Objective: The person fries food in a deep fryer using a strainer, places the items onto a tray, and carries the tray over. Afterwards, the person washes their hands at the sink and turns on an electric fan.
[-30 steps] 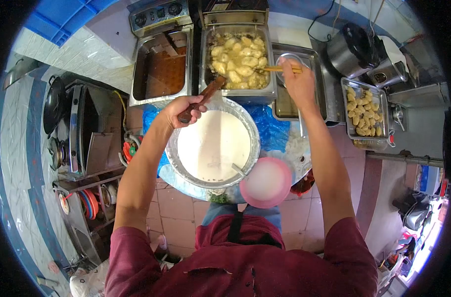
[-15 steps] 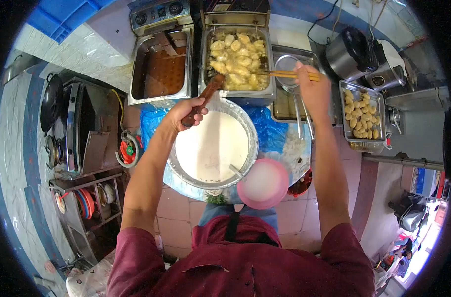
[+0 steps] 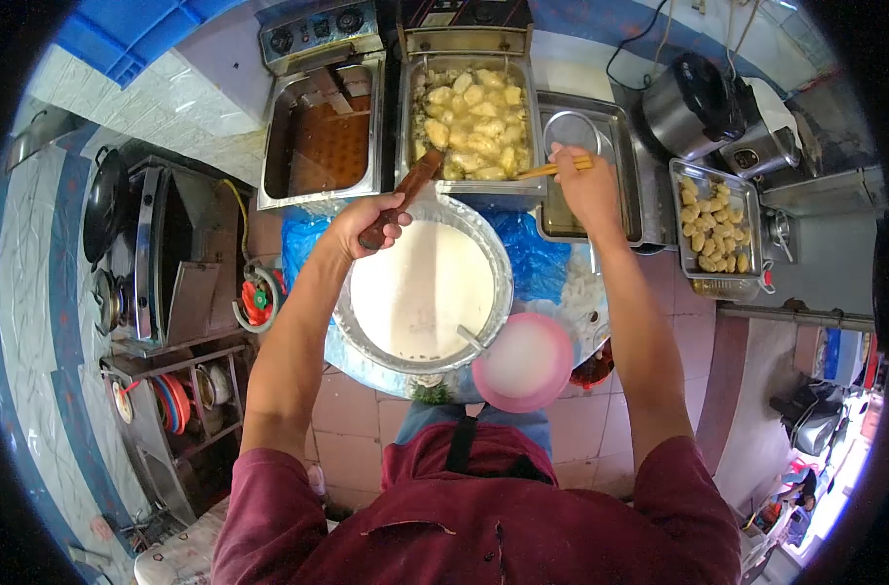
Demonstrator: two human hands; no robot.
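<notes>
In the head view, my left hand (image 3: 371, 224) is wrapped round a dark brown wooden stick (image 3: 420, 177), its far end at the near edge of the fryer (image 3: 401, 146). What that end is shaped like I cannot make out. My right hand (image 3: 589, 191) grips a pair of chopsticks (image 3: 540, 171), whose tips reach the fryer's near right side. Pale golden fried pieces (image 3: 479, 117) crowd the bubbling oil. Below my left hand stands a large metal pot of white batter (image 3: 420, 292), with a metal handle leaning on its rim. A pink bowl (image 3: 522, 361) of whitish liquid sits beside it.
Left of the fryer is a second vat (image 3: 323, 146) of brown oil. A metal tray (image 3: 625, 210) with a round strainer (image 3: 571, 129) lies to the right. Farther right are a tray of fried pieces (image 3: 715, 224) and a dark-lidded cooker (image 3: 693, 107).
My right hand has moved toward me and left, lowering the chopsticks to the fryer's near edge. The fried pieces have shifted in the oil. My left hand has barely moved.
</notes>
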